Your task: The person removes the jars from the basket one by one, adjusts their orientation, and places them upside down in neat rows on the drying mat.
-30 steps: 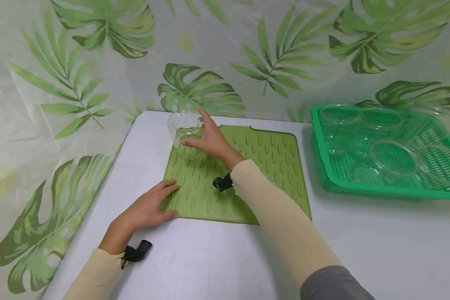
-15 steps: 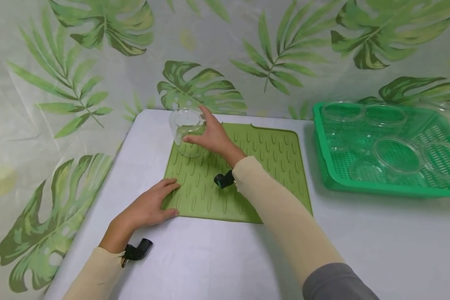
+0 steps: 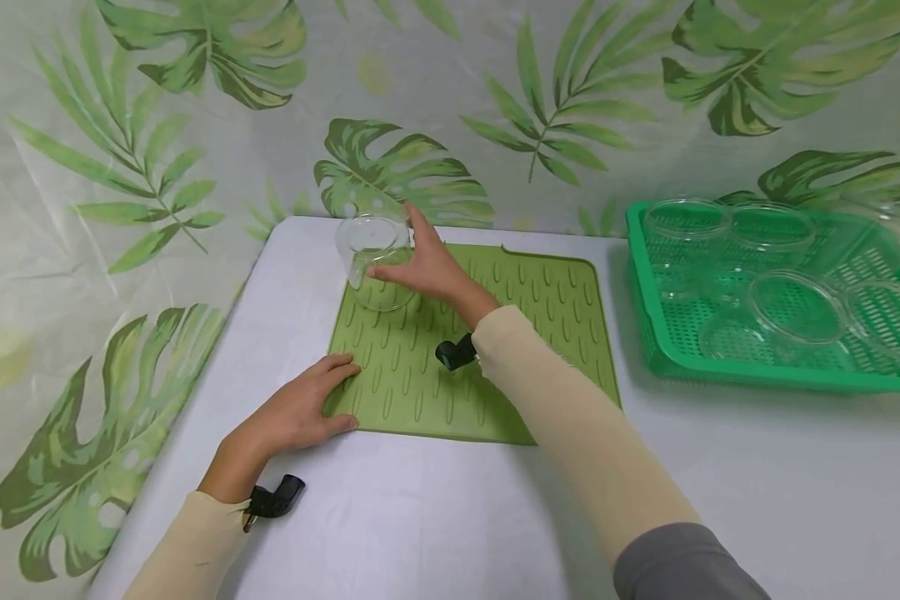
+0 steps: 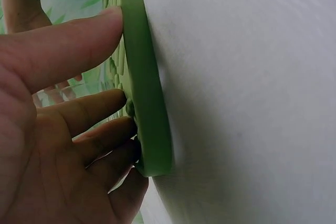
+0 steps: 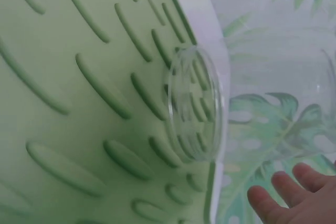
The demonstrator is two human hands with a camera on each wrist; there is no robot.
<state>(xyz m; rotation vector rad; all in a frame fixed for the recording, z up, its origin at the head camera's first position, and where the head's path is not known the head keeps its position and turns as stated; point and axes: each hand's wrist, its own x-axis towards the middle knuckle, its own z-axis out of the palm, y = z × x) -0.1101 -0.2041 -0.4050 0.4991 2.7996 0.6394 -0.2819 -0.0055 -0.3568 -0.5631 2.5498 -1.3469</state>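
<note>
A clear cup (image 3: 378, 287) with a tapered projection on its left stands at the back left of a ridged green mat (image 3: 480, 400). My right hand (image 3: 438, 268) is spread at the cup's right side, thumb in front and fingers behind. In the right wrist view, the fingers (image 5: 283, 195) are apart from the cup (image 5: 195, 103), whose ring-shaped end lies against the mat. At the mat's front left corner rests my left hand (image 3: 292, 408), fingers extended. Its thumb and fingertips meet the mat's edge (image 4: 142, 72) in the left wrist view.
A green slotted basket (image 3: 720, 367) stands to the right with several clear cups (image 3: 798, 308) in it. Behind the white table (image 3: 435, 508) hangs a leaf-patterned cloth (image 3: 420, 67). A black wrist camera (image 3: 456, 352) on the right arm hangs over the mat.
The right hand has eased slightly to the right and back, its fingers spreading away from the cup. The cup stays in place on the mat, and the left hand holds still.
</note>
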